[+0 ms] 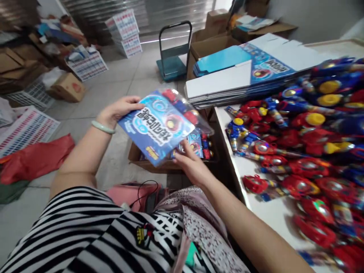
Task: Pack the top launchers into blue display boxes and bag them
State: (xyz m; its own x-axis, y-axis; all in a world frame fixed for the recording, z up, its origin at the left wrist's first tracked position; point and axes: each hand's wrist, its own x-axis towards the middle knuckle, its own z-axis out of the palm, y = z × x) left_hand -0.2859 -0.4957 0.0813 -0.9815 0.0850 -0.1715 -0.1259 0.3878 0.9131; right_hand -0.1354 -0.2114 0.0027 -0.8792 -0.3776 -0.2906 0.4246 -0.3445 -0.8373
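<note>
Striped shirt (85,235), blue pack (152,131), in left hand (119,109)

A white table (273,223) bears a crowded spread of red and blue toys (305,167), some with yellow parts (315,119).

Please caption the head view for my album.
Left hand holds a blue package, right hand at its corner, above a cardboard box.

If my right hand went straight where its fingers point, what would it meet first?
Probably the blue printed cardboard package held in your left hand; your right hand points at the package's near edge. Depth is unclear, so it may be touching or could pass beneath.
</note>
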